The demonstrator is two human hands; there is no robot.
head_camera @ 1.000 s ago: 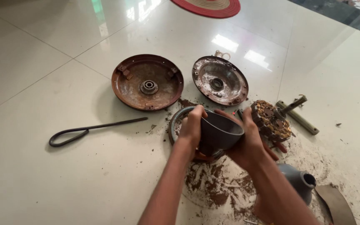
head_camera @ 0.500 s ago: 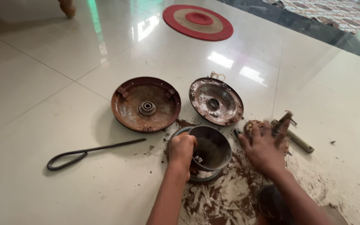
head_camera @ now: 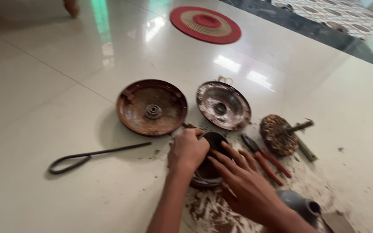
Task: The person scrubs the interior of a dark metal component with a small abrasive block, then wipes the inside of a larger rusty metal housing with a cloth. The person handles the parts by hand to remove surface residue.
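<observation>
A dark round cup-shaped metal part (head_camera: 214, 144) sits inside a grey ring on the tiled floor. My left hand (head_camera: 187, 151) is closed over its left rim. My right hand (head_camera: 240, 179) lies flat across its right side, fingers spread and pointing left. Both hands cover much of the part and the ring below it. Red-handled pliers (head_camera: 266, 157) lie just right of my right hand.
A rusty round cover (head_camera: 152, 106) and a shinier round cover (head_camera: 223, 105) lie behind the hands. A rusty wound rotor with a shaft (head_camera: 279, 134) lies at the right. A black looped cable (head_camera: 91, 155) lies at the left. A grey funnel-shaped part (head_camera: 301, 205) and rust debris (head_camera: 208, 211) lie at the lower right. A red mat (head_camera: 206, 23) lies far back.
My right hand has moved left from beside the rotor onto the dark part. The rotor and pliers are now uncovered. The left hand stays on the part's left rim.
</observation>
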